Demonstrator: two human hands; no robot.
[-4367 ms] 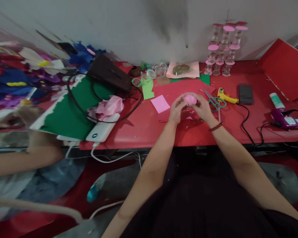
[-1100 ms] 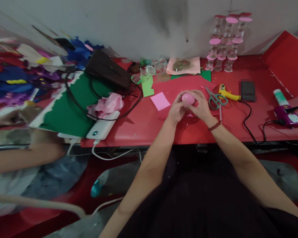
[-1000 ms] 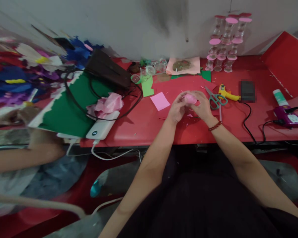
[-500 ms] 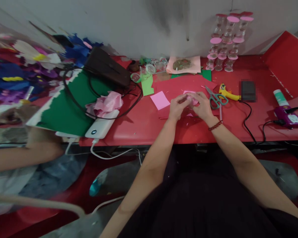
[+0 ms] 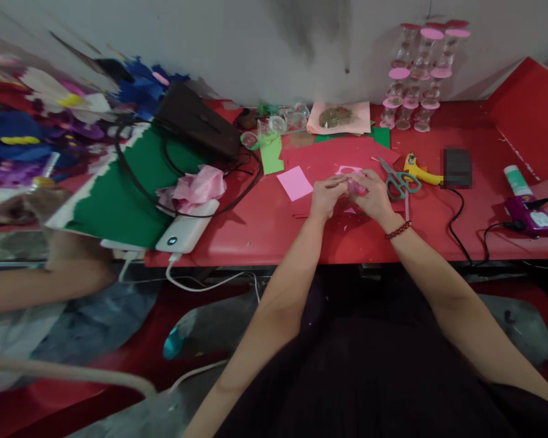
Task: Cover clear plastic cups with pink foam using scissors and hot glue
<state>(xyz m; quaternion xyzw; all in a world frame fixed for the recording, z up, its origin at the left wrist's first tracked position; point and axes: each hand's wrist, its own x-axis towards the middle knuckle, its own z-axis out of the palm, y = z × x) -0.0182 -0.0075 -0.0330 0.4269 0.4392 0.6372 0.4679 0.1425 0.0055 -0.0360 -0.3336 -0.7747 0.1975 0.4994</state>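
Note:
My left hand and my right hand meet over the red paper in the middle of the table. Between them is a small shiny pink round piece, partly hidden by my fingers; it may be a clear plastic cup with pink paper against it. The right fingers wrap around it, and the left fingertips pinch at its left side. Pink paper with a cut-out lies just behind my fingers. To the left lies a pink paper square; close to my right hand are green-handled scissors.
A yellow glue gun, a dark box and a purple device with cables are on the right. Clear cup towers stand at the back. A power bank lies left; a co-worker's arm is further left.
The pink piece has turned between my fingers and shows more of its pink side. Both hands stay in nearly the same place. The view has shifted slightly.

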